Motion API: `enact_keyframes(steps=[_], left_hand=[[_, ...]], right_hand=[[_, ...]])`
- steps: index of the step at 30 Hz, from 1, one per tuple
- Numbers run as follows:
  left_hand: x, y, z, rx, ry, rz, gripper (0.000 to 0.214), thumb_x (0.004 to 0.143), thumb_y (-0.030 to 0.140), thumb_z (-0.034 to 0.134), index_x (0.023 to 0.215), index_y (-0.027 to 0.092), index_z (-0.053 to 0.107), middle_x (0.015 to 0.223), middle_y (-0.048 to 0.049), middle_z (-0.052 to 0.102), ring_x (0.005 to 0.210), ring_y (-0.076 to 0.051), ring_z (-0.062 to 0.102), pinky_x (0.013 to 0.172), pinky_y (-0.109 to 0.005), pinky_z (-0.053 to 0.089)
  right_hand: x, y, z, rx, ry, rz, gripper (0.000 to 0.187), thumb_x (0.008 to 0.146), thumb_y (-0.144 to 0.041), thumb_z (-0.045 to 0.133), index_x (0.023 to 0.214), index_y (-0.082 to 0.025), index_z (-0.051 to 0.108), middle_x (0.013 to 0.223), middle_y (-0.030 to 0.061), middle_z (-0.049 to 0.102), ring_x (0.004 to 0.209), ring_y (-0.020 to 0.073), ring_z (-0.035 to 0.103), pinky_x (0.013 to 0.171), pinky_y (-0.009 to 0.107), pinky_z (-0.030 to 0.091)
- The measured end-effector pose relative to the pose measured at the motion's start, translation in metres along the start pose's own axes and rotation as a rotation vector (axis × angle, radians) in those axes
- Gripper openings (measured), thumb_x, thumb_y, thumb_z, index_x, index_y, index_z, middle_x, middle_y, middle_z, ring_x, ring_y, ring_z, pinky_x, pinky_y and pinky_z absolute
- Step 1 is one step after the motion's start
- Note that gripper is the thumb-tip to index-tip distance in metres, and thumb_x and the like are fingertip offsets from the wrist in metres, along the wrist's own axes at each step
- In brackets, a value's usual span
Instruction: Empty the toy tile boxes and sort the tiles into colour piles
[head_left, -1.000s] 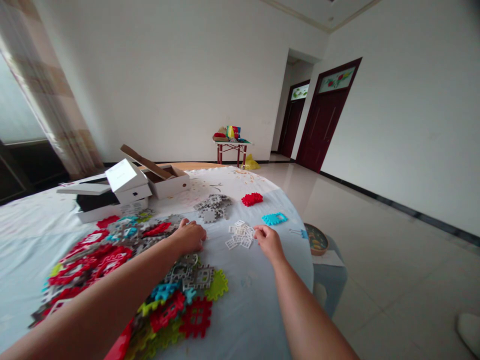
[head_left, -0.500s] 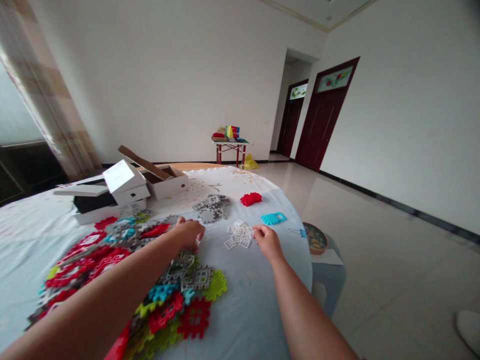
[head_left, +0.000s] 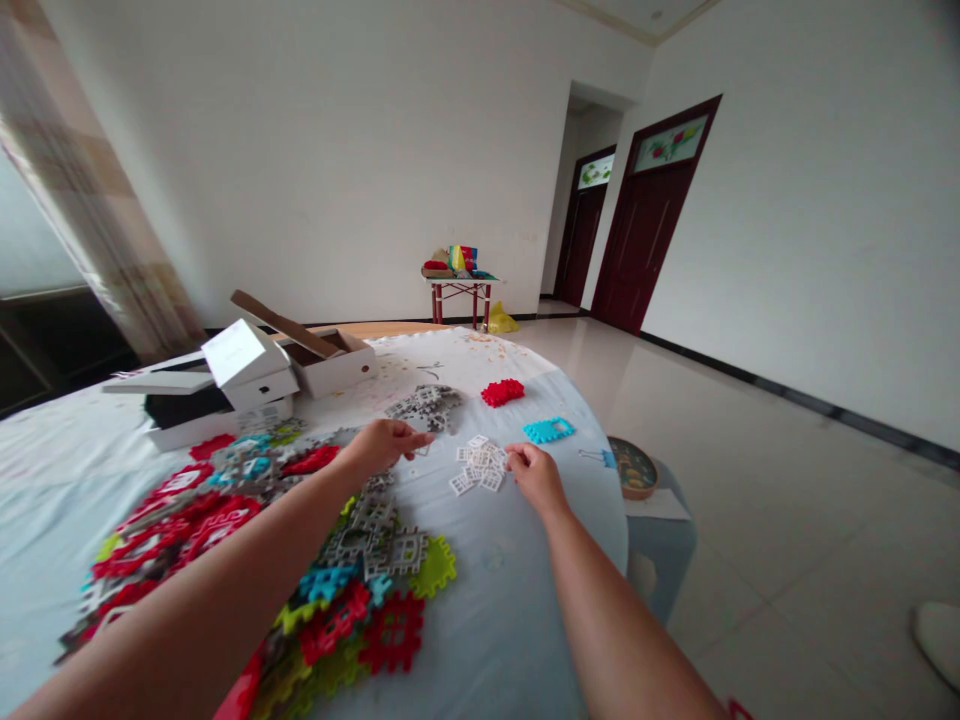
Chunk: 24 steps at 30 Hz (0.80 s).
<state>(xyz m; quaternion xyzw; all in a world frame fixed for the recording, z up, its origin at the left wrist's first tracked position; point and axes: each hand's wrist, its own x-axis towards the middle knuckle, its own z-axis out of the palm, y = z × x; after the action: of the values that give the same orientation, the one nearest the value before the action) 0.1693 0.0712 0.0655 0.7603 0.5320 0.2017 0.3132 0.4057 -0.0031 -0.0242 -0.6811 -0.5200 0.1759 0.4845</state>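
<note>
My left hand is pinched closed over the cloth, between the mixed pile and the small white pieces. A pale bit at its fingertips looks like a small white window-shaped piece. Just right of the heap of white window-shaped pieces, my right hand has thumb and fingers drawn together at the heap's edge; whether they hold anything is hard to see. Below and left of my left hand spreads a pile of notched plastic building tiles in red, grey, blue and green, partly covered by my left forearm.
Beyond the hands lie grey tiles, red tiles and blue tiles in separate groups. Opened white boxes stand at the back left. Past the table's right edge, a stool bears a round container.
My left hand has come up and right from the mixed pile toward the white heap, the pale piece at its fingertips. My right hand has stayed beside the heap.
</note>
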Motion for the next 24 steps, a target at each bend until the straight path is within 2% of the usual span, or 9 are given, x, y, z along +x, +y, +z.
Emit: enact_keyframes(steps=[2, 5, 7, 9, 14, 17, 20, 24], left_hand=[[0.006, 0.013, 0.01, -0.034, -0.009, 0.012, 0.06, 0.063, 0.07, 0.044, 0.076, 0.014, 0.063, 0.053, -0.0006, 0.056, 0.043, -0.009, 0.044, 0.043, -0.022, 0.031], [0.017, 0.025, 0.02, -0.043, -0.004, 0.043, 0.066, 0.066, 0.069, 0.041, 0.099, 0.015, 0.06, 0.078, -0.0052, 0.065, 0.062, -0.014, 0.057, 0.051, -0.023, 0.04], [0.022, 0.024, 0.02, -0.005, 0.04, 0.064, 0.07, 0.065, 0.067, 0.046, 0.108, 0.012, 0.056, 0.092, -0.0091, 0.065, 0.075, -0.017, 0.059, 0.06, -0.026, 0.044], [0.022, 0.016, 0.015, 0.051, 0.072, 0.098, 0.068, 0.064, 0.062, 0.051, 0.109, 0.011, 0.055, 0.099, -0.0107, 0.064, 0.084, -0.019, 0.058, 0.07, -0.027, 0.044], [-0.007, -0.015, -0.013, 0.212, -0.022, 0.179, 0.054, 0.065, 0.057, 0.053, 0.097, 0.015, 0.063, 0.091, -0.0062, 0.067, 0.084, -0.021, 0.059, 0.077, -0.028, 0.044], [-0.031, -0.027, -0.029, 0.303, -0.087, 0.196, 0.053, 0.063, 0.055, 0.057, 0.099, 0.017, 0.064, 0.098, -0.0073, 0.066, 0.09, -0.022, 0.059, 0.082, -0.03, 0.042], [-0.048, -0.031, -0.039, 0.456, -0.167, 0.211, 0.055, 0.065, 0.054, 0.056, 0.107, 0.018, 0.061, 0.111, -0.0091, 0.062, 0.101, -0.024, 0.055, 0.091, -0.031, 0.038], [-0.057, -0.031, -0.043, 0.613, -0.274, 0.198, 0.059, 0.066, 0.049, 0.058, 0.116, 0.019, 0.055, 0.121, -0.0099, 0.056, 0.112, -0.024, 0.048, 0.097, -0.034, 0.033]], right_hand=[[0.0, 0.001, 0.0, 0.019, -0.002, 0.01, 0.029, 0.073, -0.026, 0.042, 0.088, -0.017, 0.065, 0.07, 0.002, 0.068, 0.06, 0.0133, 0.059, 0.058, 0.022, 0.045], [-0.001, 0.002, 0.0, 0.054, 0.0, 0.01, 0.03, 0.072, -0.026, 0.042, 0.088, -0.016, 0.065, 0.068, 0.0016, 0.067, 0.058, 0.0134, 0.058, 0.059, 0.023, 0.045], [-0.001, 0.002, 0.0, 0.056, 0.002, -0.002, 0.03, 0.072, -0.027, 0.043, 0.088, -0.015, 0.065, 0.068, 0.002, 0.067, 0.059, 0.0136, 0.058, 0.06, 0.024, 0.046], [-0.001, 0.002, 0.0, 0.038, 0.004, -0.015, 0.029, 0.072, -0.027, 0.043, 0.087, -0.015, 0.065, 0.07, 0.0029, 0.067, 0.06, 0.014, 0.058, 0.06, 0.024, 0.045], [-0.001, 0.001, 0.0, -0.008, 0.013, -0.02, 0.029, 0.073, -0.026, 0.043, 0.087, -0.015, 0.066, 0.074, 0.0041, 0.068, 0.063, 0.0142, 0.059, 0.06, 0.022, 0.044], [-0.001, 0.001, 0.0, 0.002, 0.004, -0.018, 0.029, 0.073, -0.026, 0.043, 0.088, -0.015, 0.066, 0.074, 0.0043, 0.069, 0.063, 0.0139, 0.059, 0.06, 0.021, 0.044], [-0.002, 0.001, -0.001, 0.005, 0.003, -0.017, 0.029, 0.073, -0.026, 0.043, 0.088, -0.016, 0.065, 0.074, 0.004, 0.069, 0.062, 0.0137, 0.058, 0.058, 0.021, 0.043], [-0.003, 0.0, -0.002, -0.005, 0.002, -0.018, 0.029, 0.073, -0.026, 0.043, 0.088, -0.016, 0.065, 0.073, 0.0038, 0.068, 0.061, 0.0139, 0.058, 0.056, 0.021, 0.042]])
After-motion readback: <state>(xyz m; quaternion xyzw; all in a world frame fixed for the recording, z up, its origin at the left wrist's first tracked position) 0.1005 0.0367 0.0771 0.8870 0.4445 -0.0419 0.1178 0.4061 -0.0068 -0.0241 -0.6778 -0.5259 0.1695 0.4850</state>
